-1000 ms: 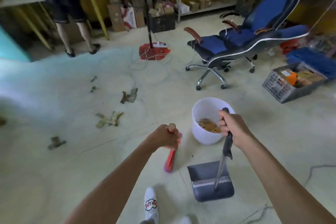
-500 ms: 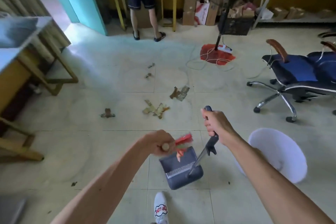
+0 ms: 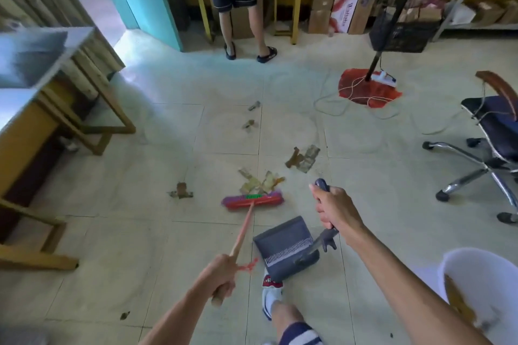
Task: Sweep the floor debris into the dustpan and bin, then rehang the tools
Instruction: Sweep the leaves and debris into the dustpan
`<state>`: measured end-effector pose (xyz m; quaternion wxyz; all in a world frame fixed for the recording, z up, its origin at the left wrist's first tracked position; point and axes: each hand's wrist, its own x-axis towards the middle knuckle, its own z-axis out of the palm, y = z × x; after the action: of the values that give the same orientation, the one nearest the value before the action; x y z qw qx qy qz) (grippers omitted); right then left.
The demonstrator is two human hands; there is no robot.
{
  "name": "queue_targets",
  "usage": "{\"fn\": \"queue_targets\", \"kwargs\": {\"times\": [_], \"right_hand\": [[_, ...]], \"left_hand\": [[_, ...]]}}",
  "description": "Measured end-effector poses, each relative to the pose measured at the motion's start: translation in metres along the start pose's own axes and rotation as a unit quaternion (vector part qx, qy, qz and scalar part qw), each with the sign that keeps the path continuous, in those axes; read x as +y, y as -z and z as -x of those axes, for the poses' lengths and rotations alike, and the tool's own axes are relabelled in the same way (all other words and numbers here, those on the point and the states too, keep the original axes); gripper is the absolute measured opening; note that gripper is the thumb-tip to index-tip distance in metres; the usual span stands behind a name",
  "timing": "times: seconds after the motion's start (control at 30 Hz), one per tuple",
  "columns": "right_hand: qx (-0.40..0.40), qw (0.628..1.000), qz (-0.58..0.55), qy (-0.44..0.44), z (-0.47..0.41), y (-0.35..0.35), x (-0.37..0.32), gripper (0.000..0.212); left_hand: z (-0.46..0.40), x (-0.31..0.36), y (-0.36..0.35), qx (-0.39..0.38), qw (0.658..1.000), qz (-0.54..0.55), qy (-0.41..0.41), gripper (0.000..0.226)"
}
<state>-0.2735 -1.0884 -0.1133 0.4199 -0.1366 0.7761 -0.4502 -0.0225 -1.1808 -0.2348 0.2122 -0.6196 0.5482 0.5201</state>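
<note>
A person sweeping a pale tiled floor (image 3: 140,255) reaches a red-headed broom with purple bristles and a pinkish wooden handle (image 3: 252,200) out ahead, its head set down just short of a small heap of torn brown scraps (image 3: 262,180). More brown scraps (image 3: 302,159) lie a little farther off to the right, with single bits (image 3: 181,191) scattered to the left and beyond. The left hand (image 3: 224,277) is wrapped in a fist near the handle's upper end, the tip poking out below it. The right hand (image 3: 335,209) is clenched around the dark upright handle of a grey plastic dustpan (image 3: 283,244), which sits between the two hands, just behind the broom head and beside the person's white shoe (image 3: 270,295). A white plastic bucket (image 3: 482,274) holding brown debris stands near the right forearm at the lower right. A second person's legs (image 3: 241,22) stand at a yellow-legged table in the background.
</note>
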Motion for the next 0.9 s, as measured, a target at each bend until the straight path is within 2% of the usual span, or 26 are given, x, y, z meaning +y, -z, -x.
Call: {"fn": "queue_targets", "kwargs": {"times": [0.1, 0.2, 0.37, 0.5, 0.6, 0.73, 0.83, 0.9], "right_hand": [[-0.005, 0.999, -0.034, -0.013, -0.044, 0.004, -0.028, 0.029], [-0.044, 0.999, -0.025, -0.017, -0.079, 0.009, -0.061, 0.030], [-0.076, 0.997, -0.019, -0.006, -0.131, -0.017, -0.128, 0.031], [-0.089, 0.996, -0.011, 0.005, -0.164, -0.053, -0.166, 0.031], [-0.089, 0.996, -0.018, 0.010, -0.178, -0.068, -0.179, 0.031], [-0.118, 0.993, -0.016, 0.005, -0.189, -0.074, -0.184, 0.033], [-0.113, 0.994, 0.005, 0.008, -0.194, -0.082, -0.182, 0.034], [-0.086, 0.996, 0.012, 0.015, -0.195, -0.091, -0.181, 0.034]], "left_hand": [[-0.026, 0.032, 0.021, -0.044, 0.998, 0.001, 0.034, 0.031], [-0.042, 0.056, 0.065, -0.022, 0.999, -0.024, 0.042, 0.018], [-0.036, 0.059, 0.176, -0.024, 0.997, 0.070, 0.008, 0.027], [-0.029, 0.053, 0.216, 0.048, 0.983, 0.175, -0.036, 0.023], [-0.040, 0.055, 0.225, 0.106, 0.965, 0.240, -0.001, 0.030], [-0.059, 0.051, 0.244, 0.170, 0.948, 0.263, 0.048, 0.029], [-0.082, 0.062, 0.263, 0.149, 0.939, 0.301, 0.071, 0.034], [-0.098, 0.083, 0.263, 0.106, 0.933, 0.335, 0.083, 0.029]]}}
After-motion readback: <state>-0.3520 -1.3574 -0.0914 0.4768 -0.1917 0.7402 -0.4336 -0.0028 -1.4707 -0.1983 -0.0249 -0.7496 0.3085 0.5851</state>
